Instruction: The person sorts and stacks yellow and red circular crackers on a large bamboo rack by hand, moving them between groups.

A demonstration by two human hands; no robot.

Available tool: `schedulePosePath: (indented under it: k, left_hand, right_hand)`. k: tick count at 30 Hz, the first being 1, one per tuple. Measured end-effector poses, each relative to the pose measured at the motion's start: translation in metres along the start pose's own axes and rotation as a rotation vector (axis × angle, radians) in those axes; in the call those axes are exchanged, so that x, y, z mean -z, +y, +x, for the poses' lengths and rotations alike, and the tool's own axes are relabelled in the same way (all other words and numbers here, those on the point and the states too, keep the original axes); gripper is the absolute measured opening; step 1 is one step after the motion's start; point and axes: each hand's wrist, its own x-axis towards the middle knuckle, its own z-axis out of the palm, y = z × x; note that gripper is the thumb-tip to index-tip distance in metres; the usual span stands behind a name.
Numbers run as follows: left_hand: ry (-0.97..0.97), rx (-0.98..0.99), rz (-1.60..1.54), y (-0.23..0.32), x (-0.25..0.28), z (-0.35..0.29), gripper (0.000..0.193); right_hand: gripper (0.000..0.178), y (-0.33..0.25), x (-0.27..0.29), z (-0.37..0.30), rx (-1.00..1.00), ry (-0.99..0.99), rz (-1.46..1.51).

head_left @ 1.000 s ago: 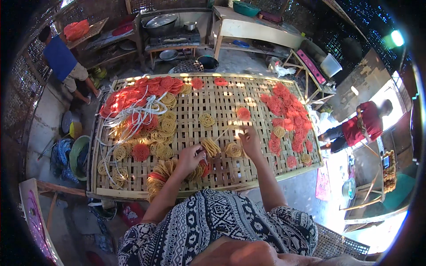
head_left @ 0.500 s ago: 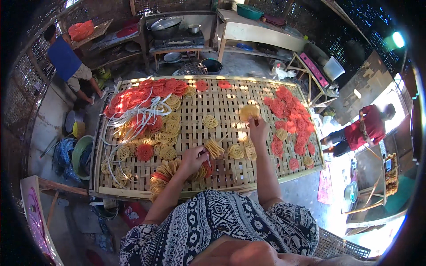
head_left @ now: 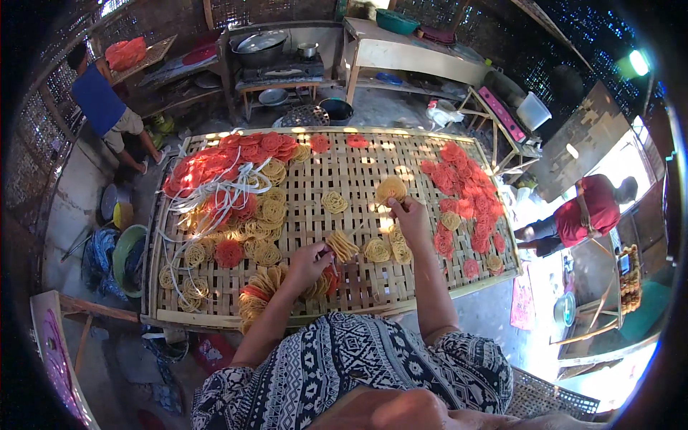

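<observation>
My left hand [head_left: 308, 265] is closed on a short stack of yellow lacy crackers [head_left: 342, 246]; a thin stick pokes out of its far end. Under my left forearm lies a long row of yellow and red crackers [head_left: 264, 292], partly hidden. Between the fingertips of my right hand [head_left: 413, 221] is one round yellow cracker [head_left: 390, 189], pinched by its near edge above the slatted bamboo tray [head_left: 356, 159]. A single yellow cracker [head_left: 335, 203] lies between my hands, and two or three more [head_left: 378, 250] are just left of my right forearm.
Red crackers [head_left: 466, 188] spread along the tray's right side, and a red pile [head_left: 204, 165] with white strips [head_left: 231, 185] covers the left. Beyond stand a stove [head_left: 283, 70] and a white bird [head_left: 443, 114]. One person [head_left: 100, 97] is at far left, another [head_left: 591, 208] at right.
My right hand has moved slightly left with the cracker, closer to the stack. My left hand keeps its hold. The white bird has shifted left.
</observation>
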Motion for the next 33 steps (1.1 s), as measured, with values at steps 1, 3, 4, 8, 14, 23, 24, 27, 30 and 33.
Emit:
schedulePosePath:
  k: [1,3,4,8,14,23,24,27,30,33]
  left_hand:
    - [-0.003,0.001,-0.001,-0.001,-0.001,0.000,0.019]
    - [0.000,0.029,0.007,-0.001,0.000,0.000,0.019]
    - [-0.001,0.029,0.008,-0.001,0.000,-0.001,0.019]
    - [-0.005,0.035,0.025,0.003,0.002,0.000,0.018]
    - [-0.027,0.061,0.091,0.008,0.005,0.002,0.016]
    - [-0.006,0.099,0.015,0.003,0.002,0.000,0.020]
    - [0.022,0.049,0.023,0.001,0.001,0.000,0.020]
    - [0.047,-0.010,0.069,-0.003,0.000,0.000,0.022]
    - [0.005,-0.008,0.105,0.002,-0.003,0.002,0.023]
    - [-0.013,0.016,0.117,-0.001,-0.002,0.002,0.023]
  right_hand:
    - [0.028,0.000,0.000,0.000,0.011,-0.005,-0.019]
    - [0.028,0.001,-0.001,0.000,0.026,-0.011,-0.035]
    - [0.027,0.004,-0.001,0.000,0.077,-0.017,-0.076]
    - [0.023,0.009,-0.002,0.000,0.063,-0.096,-0.043]
    - [0.019,-0.003,0.005,-0.001,-0.094,-0.223,0.213]
    - [0.044,0.004,0.006,-0.036,0.283,-0.723,-0.485]
    - [0.053,0.013,0.004,-0.038,0.363,-0.636,-0.617]
    - [0.054,0.016,0.005,-0.052,0.300,-0.548,-0.923]
    - [0.054,0.055,0.015,-0.031,0.056,-0.368,-0.610]
    - [0.045,0.050,0.018,-0.017,-0.197,-0.187,-0.025]
